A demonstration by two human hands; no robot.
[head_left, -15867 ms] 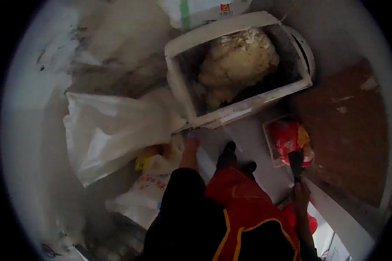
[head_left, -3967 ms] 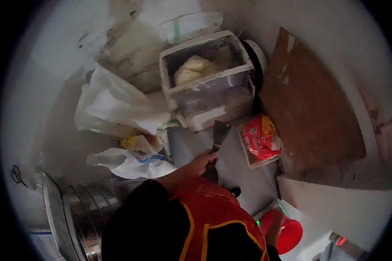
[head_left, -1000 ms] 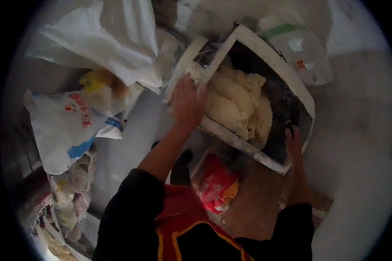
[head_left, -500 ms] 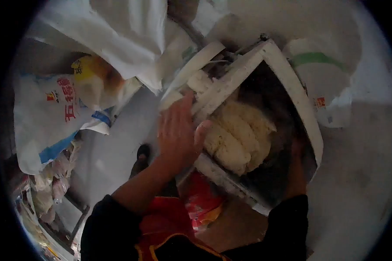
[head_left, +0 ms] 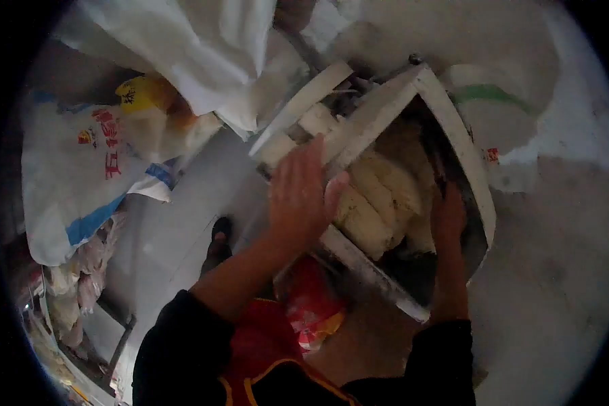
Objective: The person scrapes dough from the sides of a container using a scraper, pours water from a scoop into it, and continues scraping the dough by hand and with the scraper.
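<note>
Clock taken from the dough (head_left: 377,206), 12 at top of view. Pale lumpy dough sits inside the white-rimmed bin (head_left: 461,135), against its 9 o'clock side. Left hand (head_left: 298,196) at 9 o'clock, flat over the bin's edge, fingers straight and side by side, thumb spread toward the dough, nothing gripped; can't tell if it presses down. Right hand (head_left: 448,215) at 3 o'clock, down inside the bin just beside the dough, fingers curled round a slim dark tool (head_left: 442,184); far end of tool lost in shadow, can't tell if it touches dough. Around: red bag (head_left: 310,298) at 7 o'clock outside the bin, white sack with red lettering (head_left: 68,176) well off at 9, yellow-topped bag (head_left: 142,95) at 10, green-banded sack (head_left: 504,128) at 2, black shoe (head_left: 221,228) on the grey floor (head_left: 183,223) nearer 9.
</note>
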